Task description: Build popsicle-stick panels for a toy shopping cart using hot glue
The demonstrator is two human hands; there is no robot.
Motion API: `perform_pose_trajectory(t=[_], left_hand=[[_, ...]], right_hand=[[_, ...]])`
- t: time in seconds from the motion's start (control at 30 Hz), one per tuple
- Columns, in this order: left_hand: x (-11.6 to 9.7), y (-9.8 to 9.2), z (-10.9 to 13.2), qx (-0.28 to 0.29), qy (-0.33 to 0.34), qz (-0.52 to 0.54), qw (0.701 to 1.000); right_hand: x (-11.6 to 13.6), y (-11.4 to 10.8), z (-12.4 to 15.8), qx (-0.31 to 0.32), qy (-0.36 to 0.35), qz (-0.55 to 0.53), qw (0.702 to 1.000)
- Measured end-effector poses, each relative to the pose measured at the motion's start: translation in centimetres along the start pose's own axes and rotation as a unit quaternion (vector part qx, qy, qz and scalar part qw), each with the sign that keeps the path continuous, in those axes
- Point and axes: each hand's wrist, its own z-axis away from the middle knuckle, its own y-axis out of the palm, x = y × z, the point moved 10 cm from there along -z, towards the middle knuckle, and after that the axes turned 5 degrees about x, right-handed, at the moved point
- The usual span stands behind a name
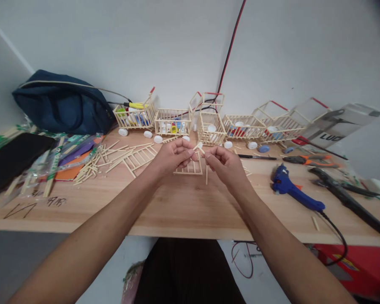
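Observation:
My left hand (178,155) pinches a short wooden stick (196,146) between thumb and fingers, just above the middle of the table. Close beside it, my right hand (222,162) is closed on another small stick (202,150). The tips of the two sticks come together between my fingertips; whether they are joined I cannot tell. Beneath my hands a ladder-like stick frame (190,173) lies on the wood, partly hidden by my left hand. A single stick (207,176) lies to the right of that frame.
Miniature stick carts (210,126) with round wheels line the wall. At left lie loose sticks (91,166), a stick lattice (139,158), a black phone (15,158) and a blue bag (65,103). A blue glue gun (296,192) and orange-handled pliers (313,160) lie right.

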Motion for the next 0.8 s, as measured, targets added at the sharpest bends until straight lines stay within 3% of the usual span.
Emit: perform_pose_trajectory(t=[0.8], left_hand=[[-0.21, -0.32, 0.08, -0.016, 0.007, -0.035, 0.999]], right_hand=[[-0.46, 0.03, 0.05, -0.006, 0.008, 0.002, 1.000]])
